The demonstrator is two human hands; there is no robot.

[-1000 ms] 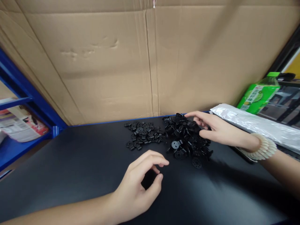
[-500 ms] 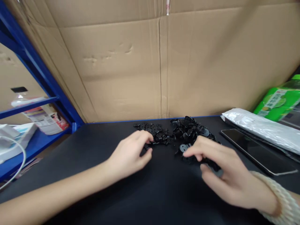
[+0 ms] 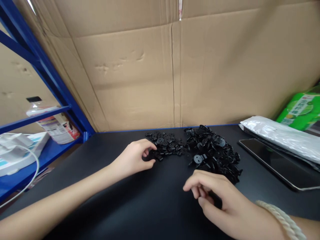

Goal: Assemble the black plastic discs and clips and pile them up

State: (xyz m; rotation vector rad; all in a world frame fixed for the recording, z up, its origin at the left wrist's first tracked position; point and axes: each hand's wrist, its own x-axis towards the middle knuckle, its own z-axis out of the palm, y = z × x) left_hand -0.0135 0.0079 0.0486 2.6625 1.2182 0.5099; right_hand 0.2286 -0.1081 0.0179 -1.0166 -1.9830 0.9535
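My left hand is by the left edge of a heap of small black plastic parts, its thumb and forefinger apart with nothing visible between them. In front of the larger heap of black plastic pieces, some with round discs, is my right hand. Its fingers are loosely curled with the thumb a little apart, and no part shows in it; its palm side is partly hidden. One round black piece with holes lies at the near left of the larger heap.
On the right of the black table lie a phone and a silvery plastic pouch, with a green package behind. A blue shelf frame at left carries a bottle and a white power strip. Cardboard rises behind.
My right hand has drawn back from the larger heap toward me and to the left, uncovering more pieces. My left hand has shifted slightly left from the small parts. The view has shifted a little.
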